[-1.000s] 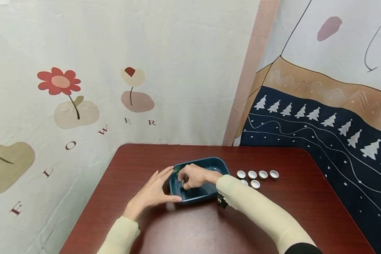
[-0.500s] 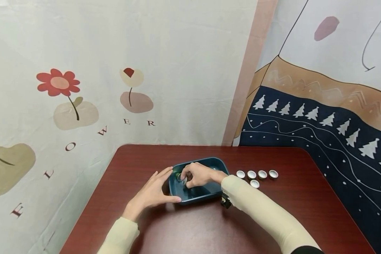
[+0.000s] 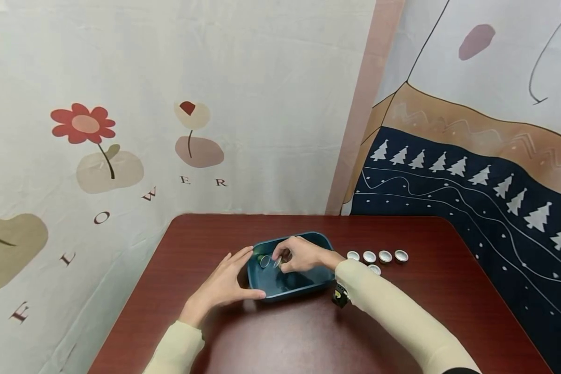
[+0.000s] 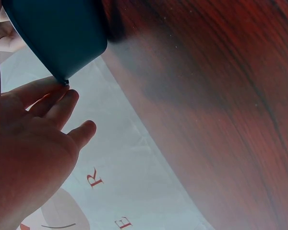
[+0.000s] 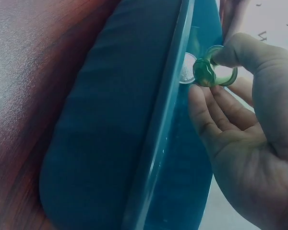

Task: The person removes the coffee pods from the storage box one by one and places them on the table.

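Note:
A dark teal rectangular tray (image 3: pixel 292 296) sits on the table. My left hand (image 3: pixel 222 285) steadies its left end, thumb along the near rim and straight fingers at the far-left corner; in the left wrist view the fingertips (image 4: pixel 62 91) touch the rim. Over the tray, my right hand (image 3: pixel 304 255) pinches a small see-through green cup (image 5: pixel 204 72) between thumb and fingers, its round rim tilted sideways. Left of that hand, another small round cup (image 3: pixel 264 261) lies in the tray. A pale round top (image 5: pixel 187 69) shows behind the held cup in the right wrist view.
Several small round cups with whitish tops (image 3: pixel 385 256) stand on the table right of the tray, one partly behind the right sleeve (image 3: pixel 383 296). The red-brown table (image 3: pixel 271 337) ends at a printed cloth wall (image 3: pixel 280 130) behind.
My right hand has shifted right and slightly up within the tray, carrying the pinched cup away from the one at the left end. The left hand stays on the rim.

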`<state>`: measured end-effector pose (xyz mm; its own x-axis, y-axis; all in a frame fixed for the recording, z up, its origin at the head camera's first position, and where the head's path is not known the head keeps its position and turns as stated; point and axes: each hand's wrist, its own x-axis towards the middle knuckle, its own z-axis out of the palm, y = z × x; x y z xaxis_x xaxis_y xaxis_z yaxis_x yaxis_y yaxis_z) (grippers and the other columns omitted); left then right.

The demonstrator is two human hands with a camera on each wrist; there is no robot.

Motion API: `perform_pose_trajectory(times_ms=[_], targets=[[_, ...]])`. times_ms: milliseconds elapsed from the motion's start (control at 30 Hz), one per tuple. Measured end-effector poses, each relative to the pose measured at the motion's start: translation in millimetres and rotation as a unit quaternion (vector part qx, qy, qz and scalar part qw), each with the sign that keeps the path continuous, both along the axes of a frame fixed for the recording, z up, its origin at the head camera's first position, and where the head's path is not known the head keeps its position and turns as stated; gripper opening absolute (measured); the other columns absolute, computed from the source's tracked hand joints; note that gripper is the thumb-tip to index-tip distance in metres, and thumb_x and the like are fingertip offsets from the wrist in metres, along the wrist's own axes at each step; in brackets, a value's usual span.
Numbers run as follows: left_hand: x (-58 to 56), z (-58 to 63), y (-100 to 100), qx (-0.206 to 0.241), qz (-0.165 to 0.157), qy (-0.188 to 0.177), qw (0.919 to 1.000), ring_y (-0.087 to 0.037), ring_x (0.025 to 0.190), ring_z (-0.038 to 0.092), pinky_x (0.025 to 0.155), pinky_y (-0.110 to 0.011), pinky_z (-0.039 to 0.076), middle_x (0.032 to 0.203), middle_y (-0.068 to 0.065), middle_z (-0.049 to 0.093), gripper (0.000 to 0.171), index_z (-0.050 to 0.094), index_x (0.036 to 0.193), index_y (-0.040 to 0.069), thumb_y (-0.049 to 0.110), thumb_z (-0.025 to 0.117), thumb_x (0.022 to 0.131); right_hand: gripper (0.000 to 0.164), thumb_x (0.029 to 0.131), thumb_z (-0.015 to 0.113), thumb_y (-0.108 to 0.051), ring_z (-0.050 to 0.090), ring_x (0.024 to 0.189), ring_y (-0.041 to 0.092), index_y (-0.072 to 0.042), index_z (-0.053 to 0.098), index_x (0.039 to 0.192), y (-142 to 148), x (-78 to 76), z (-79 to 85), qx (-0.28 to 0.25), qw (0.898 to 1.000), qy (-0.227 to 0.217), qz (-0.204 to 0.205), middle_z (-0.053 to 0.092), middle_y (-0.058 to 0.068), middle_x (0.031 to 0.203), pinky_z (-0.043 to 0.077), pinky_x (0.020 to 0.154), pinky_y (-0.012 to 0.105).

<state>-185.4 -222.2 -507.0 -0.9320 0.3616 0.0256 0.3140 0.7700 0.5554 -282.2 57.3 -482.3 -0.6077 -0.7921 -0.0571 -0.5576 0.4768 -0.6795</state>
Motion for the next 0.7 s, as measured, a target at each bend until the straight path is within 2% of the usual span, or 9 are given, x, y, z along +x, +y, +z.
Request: perform_pose_trajectory(times_ms=[300, 700], targets=[[-0.5, -0.5, 2.2, -0.003, 0.006, -0.005, 1.0000, -0.043, 0.170, 0.038, 0.142, -0.072, 0.021, 0.184, -0.012, 0.040, 0.127, 0.043, 0.173, 0.002, 0.072, 0.094, 0.080, 0.028, 0.099, 0.078, -0.007, 0.071, 0.099, 0.007, -0.004, 0.081, 0.127, 15.3, 1.9, 1.1, -0.038, 0.999, -0.004, -0.011, 0.081, 0.004, 0.121, 0.065, 0.094, 0.024], [0.5, 1.4, 1.7, -0.007, 0.007, -0.001, 0.9999, -0.042, 0.169, 0.041, 0.142, -0.072, 0.021, 0.183, -0.013, 0.041, 0.127, 0.044, 0.172, 0.001, 0.072, 0.095, 0.080, 0.040, 0.097, 0.077, -0.005, 0.074, 0.103, 0.010, 0.001, 0.077, 0.137, 25.4, 6.5, 9.7, -0.067, 0.998, -0.007, -0.019, 0.080, 0.011, 0.129, 0.066, 0.096, 0.024]])
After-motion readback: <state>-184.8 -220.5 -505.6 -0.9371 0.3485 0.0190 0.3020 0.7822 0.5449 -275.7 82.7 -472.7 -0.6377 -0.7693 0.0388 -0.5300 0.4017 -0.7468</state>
